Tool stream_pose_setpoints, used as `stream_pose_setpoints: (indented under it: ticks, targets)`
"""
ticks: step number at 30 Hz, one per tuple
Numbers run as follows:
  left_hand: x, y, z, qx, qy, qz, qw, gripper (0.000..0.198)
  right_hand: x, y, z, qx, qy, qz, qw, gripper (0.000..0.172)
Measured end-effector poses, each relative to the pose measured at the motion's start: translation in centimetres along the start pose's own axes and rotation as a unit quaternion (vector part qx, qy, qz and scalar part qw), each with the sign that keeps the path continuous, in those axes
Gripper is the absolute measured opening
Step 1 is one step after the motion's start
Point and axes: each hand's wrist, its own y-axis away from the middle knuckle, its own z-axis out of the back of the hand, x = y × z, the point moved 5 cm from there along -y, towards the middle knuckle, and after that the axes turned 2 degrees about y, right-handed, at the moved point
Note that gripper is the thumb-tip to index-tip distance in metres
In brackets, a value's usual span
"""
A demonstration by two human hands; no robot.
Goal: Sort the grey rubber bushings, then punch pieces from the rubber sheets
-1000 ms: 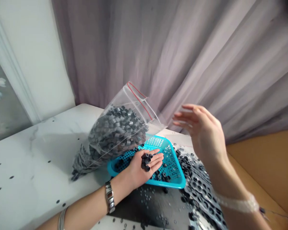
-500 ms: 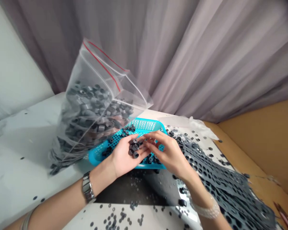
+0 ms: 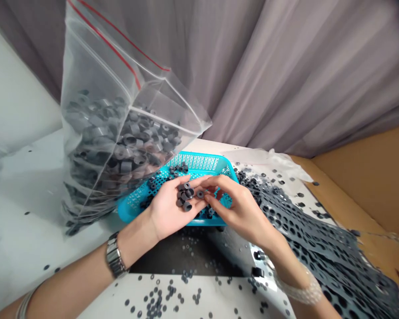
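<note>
My left hand [image 3: 168, 206] lies palm up over the blue basket, cupping several small dark grey rubber bushings [image 3: 185, 195] near the base of its fingers. My right hand [image 3: 234, 204] is at the left fingertips. Its thumb and forefinger close at the edge of a single bushing [image 3: 200, 194], whose round hole faces up. Below both hands, the blue perforated basket [image 3: 204, 160] contains more of these bushings, partly hidden by the hands. A large clear zip bag [image 3: 96, 66] with red seal lines, filled with similar dark parts, leans over the basket's left side.
Dark rubber sheets [image 3: 306, 235] punched with rows of holes are piled at the right. Small dark discs [image 3: 156, 301] are scattered over the white table [image 3: 16, 239]. Behind stand a grey curtain [image 3: 232, 66] and a brown cardboard panel [image 3: 372, 164]. White crumpled plastic [image 3: 286, 164] lies at the back.
The view has shifted, so the bag appears bigger and higher at the left. My right thumb and forefinger now meet at a bushing that shows separately from the cluster in my left palm.
</note>
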Motion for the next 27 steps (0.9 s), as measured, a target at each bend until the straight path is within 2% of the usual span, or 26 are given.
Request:
stream_pose_setpoints:
  ticks: [6,12,18,21,24,26,27]
  targets:
    - [0.0,0.1,0.2,-0.011,-0.020,0.000,1.000,0.042,0.0,0.2,0.3,0.014,0.030,0.002,0.999,0.027]
    - [0.0,0.1,0.2,-0.008,-0.019,0.004,1.000,0.041,0.3,0.3,-0.6,-0.020,0.101,0.010,0.995,0.021]
    - [0.0,0.3,0.1,-0.033,-0.023,0.006,0.999,0.042,0.0,0.3,-0.4,-0.029,0.080,-0.018,0.996,0.022]
    - [-0.1,0.2,0.2,-0.031,-0.007,0.001,0.999,0.040,-0.1,0.3,-0.2,-0.038,0.037,-0.034,0.998,0.025]
    - [0.0,0.0,0.5,-0.042,0.004,-0.008,0.999,0.039,-0.8,0.2,0.0,-0.069,-0.072,-0.085,0.991,0.025]
    - [0.0,0.0,0.4,-0.035,0.008,-0.007,0.999,0.042,-1.9,0.3,0.2,-0.103,-0.199,-0.141,0.964,0.023]
    - [0.1,0.0,0.3,-0.028,0.009,-0.005,1.000,0.045,-2.5,0.4,0.3,-0.120,-0.271,-0.170,0.940,0.020]
